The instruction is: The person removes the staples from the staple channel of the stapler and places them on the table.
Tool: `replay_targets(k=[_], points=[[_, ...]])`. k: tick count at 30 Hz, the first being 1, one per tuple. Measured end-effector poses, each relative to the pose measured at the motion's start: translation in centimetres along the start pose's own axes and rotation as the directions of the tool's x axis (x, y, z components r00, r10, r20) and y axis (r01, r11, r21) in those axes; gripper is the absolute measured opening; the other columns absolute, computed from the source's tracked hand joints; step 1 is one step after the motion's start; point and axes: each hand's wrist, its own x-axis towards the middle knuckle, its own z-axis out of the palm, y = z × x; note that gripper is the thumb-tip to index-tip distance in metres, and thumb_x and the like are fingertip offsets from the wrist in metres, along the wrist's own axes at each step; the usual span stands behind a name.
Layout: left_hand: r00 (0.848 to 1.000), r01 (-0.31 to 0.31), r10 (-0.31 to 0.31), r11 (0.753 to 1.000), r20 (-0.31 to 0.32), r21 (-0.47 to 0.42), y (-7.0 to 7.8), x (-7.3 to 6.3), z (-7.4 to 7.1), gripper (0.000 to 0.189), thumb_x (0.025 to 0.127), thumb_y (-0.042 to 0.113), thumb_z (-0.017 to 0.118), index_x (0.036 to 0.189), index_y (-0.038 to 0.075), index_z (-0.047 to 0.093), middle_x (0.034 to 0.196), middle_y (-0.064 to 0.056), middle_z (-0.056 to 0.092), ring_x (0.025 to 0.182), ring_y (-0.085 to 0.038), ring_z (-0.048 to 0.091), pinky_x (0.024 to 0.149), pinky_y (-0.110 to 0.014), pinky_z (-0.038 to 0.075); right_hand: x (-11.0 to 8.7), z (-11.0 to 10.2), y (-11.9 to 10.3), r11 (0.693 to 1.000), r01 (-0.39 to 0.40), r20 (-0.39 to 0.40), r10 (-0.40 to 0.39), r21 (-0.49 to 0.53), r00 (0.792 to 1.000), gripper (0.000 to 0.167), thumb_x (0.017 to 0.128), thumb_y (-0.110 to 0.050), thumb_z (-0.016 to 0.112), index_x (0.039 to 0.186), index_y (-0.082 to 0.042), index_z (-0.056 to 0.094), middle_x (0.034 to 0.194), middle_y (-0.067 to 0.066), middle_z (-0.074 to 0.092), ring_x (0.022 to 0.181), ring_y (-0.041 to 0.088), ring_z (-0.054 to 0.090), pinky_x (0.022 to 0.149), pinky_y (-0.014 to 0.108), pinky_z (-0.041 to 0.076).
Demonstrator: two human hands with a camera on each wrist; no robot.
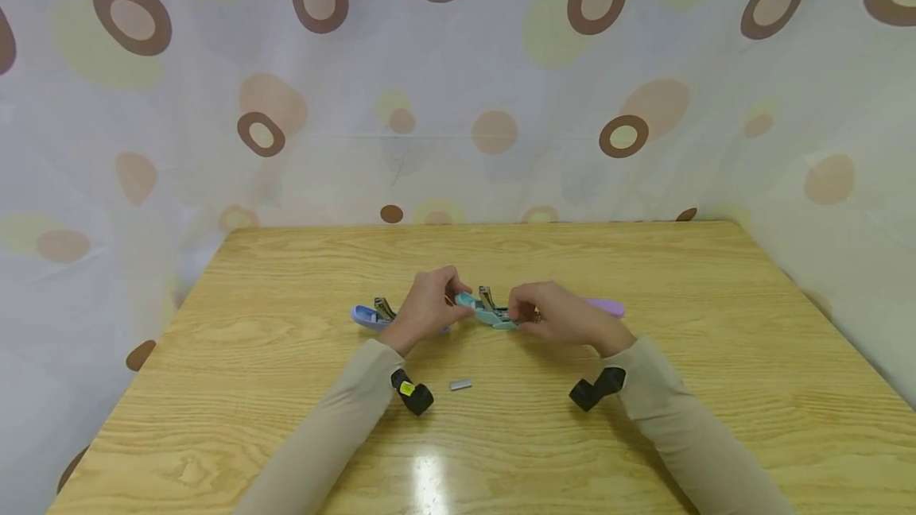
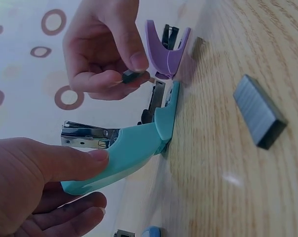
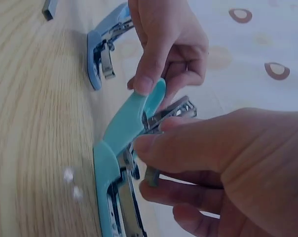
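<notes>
Along the tabletop [image 1: 215, 388], a left stapler [image 1: 366, 319], middle stapler [image 1: 483, 314] and right stapler [image 1: 608, 307] form a row; a staple strip [image 1: 461, 385] lies nearer the viewer. Behind hangs a cloth [image 1: 444, 173].

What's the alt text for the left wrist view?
A person's left grip holds an opened teal stapler while the right grip pinches a small dark block close to it. Beyond is a purple stapler; a strip of staples lies on the wooden table, seen sideways.
</notes>
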Motion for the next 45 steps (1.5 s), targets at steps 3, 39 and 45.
replay_targets(k=[3,39,45], points=[[1.000,0.001,-0.001,1.000,0.002,-0.004,0.0,0.0,0.0,0.021,0.081,0.009,0.077,0.083,0.006,0.056,0.103,-0.007,0.072,0.084,-0.016,0.066,0.068,-0.025,0.054,0.1,0.1,-0.7,1.000,0.007,0.036,-0.007,0.001,0.999,0.016,0.082,0.005,0.068,0.087,-0.008,0.061,0.083,0.003,0.063,0.075,0.009,0.055,0.070,0.031,0.051],[0.998,-0.065,0.065,0.998,-0.007,-0.004,-0.1,0.0,0.1,0.021,0.080,0.006,0.076,0.090,0.006,0.058,0.095,-0.008,0.069,0.081,-0.018,0.066,0.063,-0.023,0.052,1.0,3.9,-3.1,0.995,0.102,0.234,-0.094,-0.018,0.968,0.014,0.078,0.002,0.070,0.087,-0.008,0.065,0.079,-0.003,0.061,0.070,0.002,0.050,0.066,0.016,0.045],[0.995,-0.094,0.094,0.995,-0.019,0.031,-0.3,0.0,0.3,0.022,0.080,0.006,0.076,0.096,0.006,0.060,0.092,-0.006,0.066,0.084,-0.019,0.064,0.068,-0.027,0.052,0.9,3.9,-3.1,0.995,0.092,0.238,-0.084,-0.024,0.968,0.014,0.078,0.000,0.072,0.085,-0.009,0.064,0.079,-0.003,0.059,0.071,0.003,0.049,0.066,0.017,0.043]])
